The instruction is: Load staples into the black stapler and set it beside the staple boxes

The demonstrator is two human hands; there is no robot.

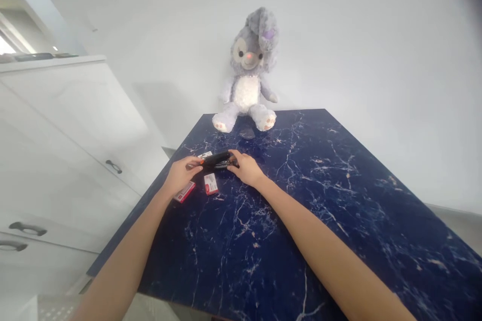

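Observation:
A black stapler [217,160] is held just above the dark blue marble table [301,200]. My left hand [181,174] pinches its left end, and my right hand [245,167] grips its right end with curled fingers. Under and beside my hands lie three small red-and-white boxes: one [211,183] between my hands, one [184,192] below my left wrist, one [205,154] just behind the stapler.
A grey plush rabbit [249,75] sits at the table's far edge against the white wall. White cabinets with dark handles [113,166] stand along the left, close to the table's left edge.

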